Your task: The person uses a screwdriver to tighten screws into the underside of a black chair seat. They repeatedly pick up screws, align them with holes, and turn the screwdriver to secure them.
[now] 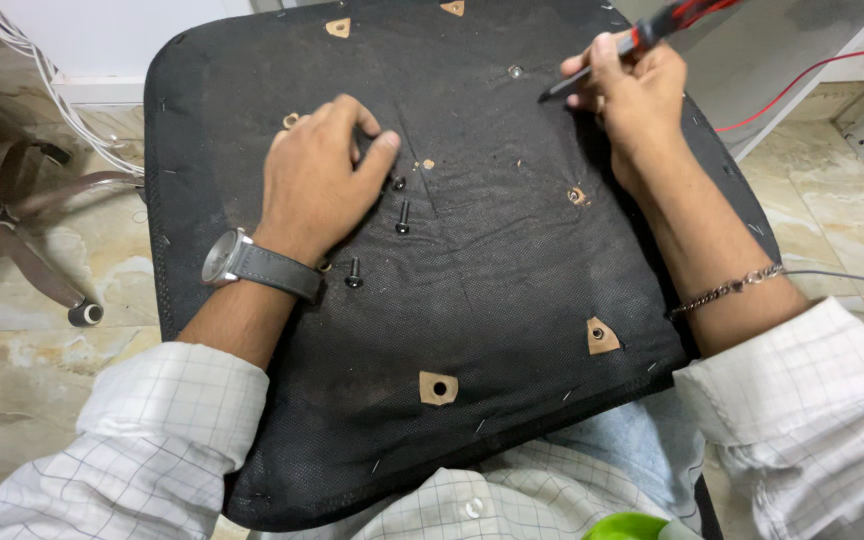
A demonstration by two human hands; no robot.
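We rest our left hand (317, 180) flat, fingers loose, on the upturned chair seat base (472, 300) across our lap, beside three loose black bolts (402, 217). Our right hand (632, 95), grip clamped on a screwdriver (617, 50), points its tip near the seat's far edge. Marble floor (12, 330) lies below.

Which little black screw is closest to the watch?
The black screw lowest on the black seat bottom, just right of the grey watch strap. The other two screws lie farther up, near the left hand's thumb.
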